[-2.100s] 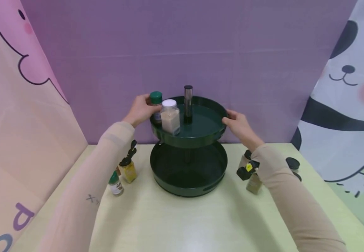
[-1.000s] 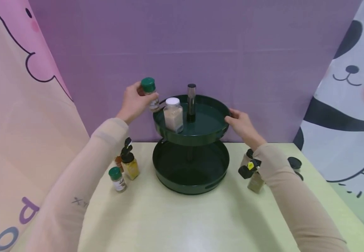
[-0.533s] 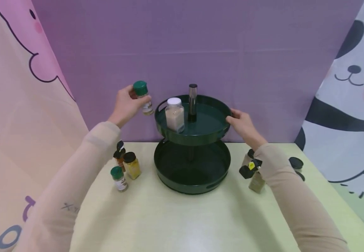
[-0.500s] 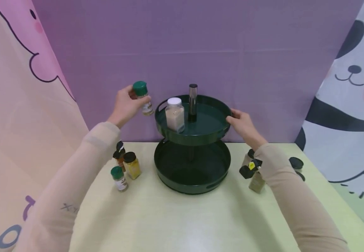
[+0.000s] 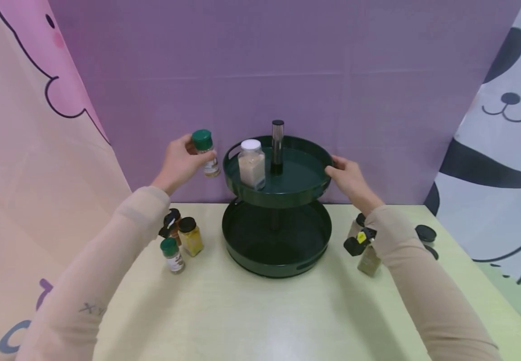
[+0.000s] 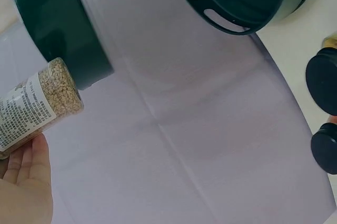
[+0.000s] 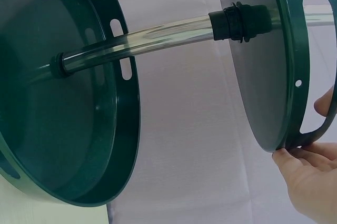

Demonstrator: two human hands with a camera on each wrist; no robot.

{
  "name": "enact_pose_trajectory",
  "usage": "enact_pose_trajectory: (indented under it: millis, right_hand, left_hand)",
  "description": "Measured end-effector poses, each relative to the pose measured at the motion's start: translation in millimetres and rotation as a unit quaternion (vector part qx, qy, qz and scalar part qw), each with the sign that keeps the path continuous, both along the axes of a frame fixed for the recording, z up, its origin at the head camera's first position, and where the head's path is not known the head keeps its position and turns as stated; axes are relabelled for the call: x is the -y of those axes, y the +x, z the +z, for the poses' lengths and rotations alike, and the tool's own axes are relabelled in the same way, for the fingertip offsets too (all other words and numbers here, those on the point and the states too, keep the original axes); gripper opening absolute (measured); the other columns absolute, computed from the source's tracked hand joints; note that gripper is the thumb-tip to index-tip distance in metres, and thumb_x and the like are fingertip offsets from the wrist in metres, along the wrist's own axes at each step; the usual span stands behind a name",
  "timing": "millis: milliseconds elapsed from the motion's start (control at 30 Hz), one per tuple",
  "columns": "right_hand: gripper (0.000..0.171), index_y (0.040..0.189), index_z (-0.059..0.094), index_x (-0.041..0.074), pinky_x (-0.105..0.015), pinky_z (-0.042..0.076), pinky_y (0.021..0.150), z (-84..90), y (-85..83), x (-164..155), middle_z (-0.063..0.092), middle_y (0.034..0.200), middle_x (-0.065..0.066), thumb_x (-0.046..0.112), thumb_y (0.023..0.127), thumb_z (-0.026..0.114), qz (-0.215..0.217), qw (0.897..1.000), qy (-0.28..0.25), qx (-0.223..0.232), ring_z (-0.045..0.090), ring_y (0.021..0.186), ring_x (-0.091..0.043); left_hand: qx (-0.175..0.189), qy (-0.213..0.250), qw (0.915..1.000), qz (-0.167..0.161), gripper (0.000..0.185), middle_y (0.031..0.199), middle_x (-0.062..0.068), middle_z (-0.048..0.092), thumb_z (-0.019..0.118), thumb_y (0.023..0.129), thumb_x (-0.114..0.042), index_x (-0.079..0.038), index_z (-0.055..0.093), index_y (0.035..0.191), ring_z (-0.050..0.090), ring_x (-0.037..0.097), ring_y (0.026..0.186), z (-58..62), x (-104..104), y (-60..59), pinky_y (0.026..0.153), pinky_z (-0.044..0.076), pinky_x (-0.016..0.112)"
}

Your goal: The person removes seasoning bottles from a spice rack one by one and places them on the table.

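My left hand grips a green-capped spice jar, held in the air just left of the upper tray. In the left wrist view this spice jar shows tan grains and a printed label. The dark green two-tier tray stand stands on the table. Thumb and fingers of my right hand hold the upper tier's right rim; in the right wrist view, the right hand is at the rim's cut-out handle. A white-lidded jar of pale powder stands upright on the upper tier's left side.
Left of the stand are another green-capped jar, a yellow jar with a black lid, and an orange-brown jar partly hidden. Several jars, including a greenish-brown one, stand at right, partly behind the right forearm. A purple backdrop rises behind.
My left hand has lifted the green-capped spice jar out of the upper tray, moved it left past the rim, then lowered it a little. The right hand keeps its hold on the rim.
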State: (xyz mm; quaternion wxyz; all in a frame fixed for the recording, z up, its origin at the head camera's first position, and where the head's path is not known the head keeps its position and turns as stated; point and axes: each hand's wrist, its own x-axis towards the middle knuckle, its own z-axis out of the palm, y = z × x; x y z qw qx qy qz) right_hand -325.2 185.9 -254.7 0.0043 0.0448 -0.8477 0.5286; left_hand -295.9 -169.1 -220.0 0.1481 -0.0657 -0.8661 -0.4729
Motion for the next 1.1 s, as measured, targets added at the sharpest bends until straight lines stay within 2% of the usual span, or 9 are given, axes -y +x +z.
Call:
enact_pose_trajectory:
  millis: [333,500,700,933,1100]
  right_hand:
    - [0.057,0.145,0.022,0.006,-0.046,0.023,0.113,-0.5,0.7,0,0.027,0.149,-0.015,0.018,0.094,0.043,0.001,1.0,-0.001,-0.001,0.022,0.138,-0.026]
    - [0.058,0.146,0.02,0.006,-0.046,0.022,0.113,-0.6,1.0,-1,0.025,0.15,-0.015,0.019,0.094,0.042,0.005,1.0,-0.003,0.002,0.021,0.138,-0.027]
    - [0.059,0.146,0.018,0.006,-0.046,0.022,0.113,-0.3,2.3,-2,0.023,0.15,-0.015,0.02,0.094,0.042,0.006,1.0,-0.005,0.001,0.02,0.138,-0.027]
    - [0.059,0.146,0.017,0.006,-0.046,0.021,0.113,-0.1,2.9,-1,0.022,0.15,-0.015,0.02,0.094,0.041,0.009,1.0,-0.004,0.003,0.019,0.139,-0.027]
    - [0.06,0.147,0.017,0.007,-0.047,0.021,0.113,-0.1,2.9,-2,0.022,0.151,-0.015,0.021,0.094,0.042,0.009,1.0,0.003,0.005,0.019,0.139,-0.027]
  left_hand:
    - [0.014,-0.021,0.9994,-0.024,0.045,0.107,0.008,0.063,0.067,0.082,-0.035,-0.012,0.055,0.118,0.056,0.019,0.096,-21.0,6,8.3,0.087,0.047,0.039]
    - [0.02,-0.023,0.9989,-0.036,0.04,0.104,0.008,0.064,0.068,0.082,-0.031,-0.012,0.057,0.115,0.058,0.018,0.092,-30.7,8,13.3,0.082,0.048,0.035]
    - [0.029,-0.051,0.9976,-0.037,0.039,0.103,0.008,0.065,0.067,0.082,-0.033,-0.012,0.057,0.113,0.057,0.02,0.092,-44.1,10,17.4,0.078,0.049,0.034]
    - [0.059,-0.063,0.9952,-0.047,0.039,0.107,0.009,0.064,0.066,0.083,-0.029,-0.01,0.054,0.116,0.057,0.024,0.098,-65.7,12,20.0,0.086,0.048,0.04]
    - [0.077,-0.064,0.9933,-0.058,0.036,0.108,0.009,0.063,0.065,0.084,-0.026,-0.01,0.054,0.114,0.057,0.024,0.098,-80.0,11,24.6,0.086,0.049,0.04]
